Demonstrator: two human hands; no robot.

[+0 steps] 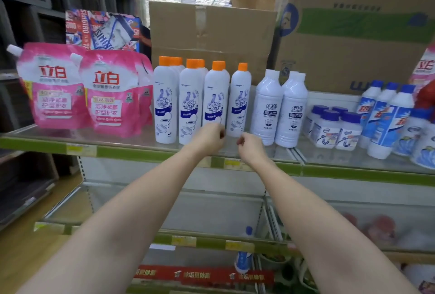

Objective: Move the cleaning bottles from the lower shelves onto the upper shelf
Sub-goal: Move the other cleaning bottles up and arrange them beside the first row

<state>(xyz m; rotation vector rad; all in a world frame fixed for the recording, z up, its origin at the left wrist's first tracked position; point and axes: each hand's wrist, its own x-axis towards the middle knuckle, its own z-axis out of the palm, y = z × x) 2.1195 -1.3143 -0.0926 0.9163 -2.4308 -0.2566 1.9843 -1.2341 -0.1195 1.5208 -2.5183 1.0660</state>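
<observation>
**Plastic, glass and cardboard**

The orange-capped bottles [165, 103] are smooth, glossy white plastic. The pink pouches [53, 86] are shiny, crinkled film. The upper shelf [131, 137] looks like clear glass with a green edge strip. The boxes [211, 34] behind are matt brown cardboard.

A: What kind of place are we looking at here?

B: It is looking like a shop, a small supermarket aisle. The upper shelf [150, 152] is running across the middle of the frame, with a green front edge and yellow price labels [81, 149] sitting on it.

A: And the goods?

B: Many identical products are standing in rows: pink detergent pouches [56, 88] at the left, orange-capped bottles [190, 100] in the centre, blue-capped bottles [388, 117] at the right. Cardboard cartons [353, 34] are standing behind them at the upper right, like stock. A red promotion strip [204, 275] is hanging on a shelf at the bottom.
</observation>
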